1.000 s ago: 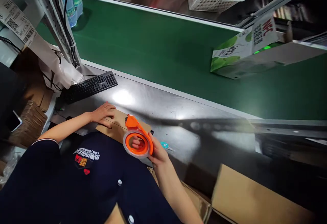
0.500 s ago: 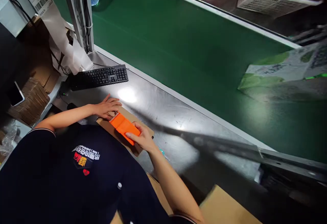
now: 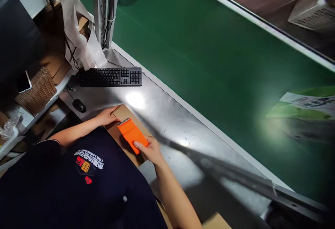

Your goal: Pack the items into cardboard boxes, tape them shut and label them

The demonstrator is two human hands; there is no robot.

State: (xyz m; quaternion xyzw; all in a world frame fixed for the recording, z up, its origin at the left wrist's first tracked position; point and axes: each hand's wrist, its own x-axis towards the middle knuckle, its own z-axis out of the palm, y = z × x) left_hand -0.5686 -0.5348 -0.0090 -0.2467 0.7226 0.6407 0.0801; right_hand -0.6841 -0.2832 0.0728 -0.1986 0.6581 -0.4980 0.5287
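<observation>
A broad green conveyor belt [image 3: 196, 47] crossed the scene from the upper left down to the right edge. In the lower left was the person's own body in a dark navy shirt [image 3: 78, 197] with a coloured chest print. Between the two lay a shiny metal table [image 3: 162, 107], with a strong light reflected near its middle. A blurred green and white carton [image 3: 309, 103] sat on the belt at the far right, and a metal post [image 3: 98, 16] rose at the table's far left corner, a strip of white label paper [image 3: 72, 20] hanging beside it. At the left edge was a stack of flattened cardboard [image 3: 38, 91].

A brown cardboard box [image 3: 114, 129] lay on the table's near edge, close against the shirt. A black keyboard [image 3: 111, 77] lay farther back. Over the box was an orange tape dispenser [image 3: 133, 136], its toothed edge toward the upper left; whether it touched the box could not be told. The right hand [image 3: 152, 149] was closed firmly around its lower end, thumb on top. The left hand [image 3: 106, 116] lay at the box's left end, its fingers partly bent; how tightly it gripped could not be told. A phone [image 3: 24, 82] leaned by the stack, and a black mouse [image 3: 79, 105] sat below the keyboard.
</observation>
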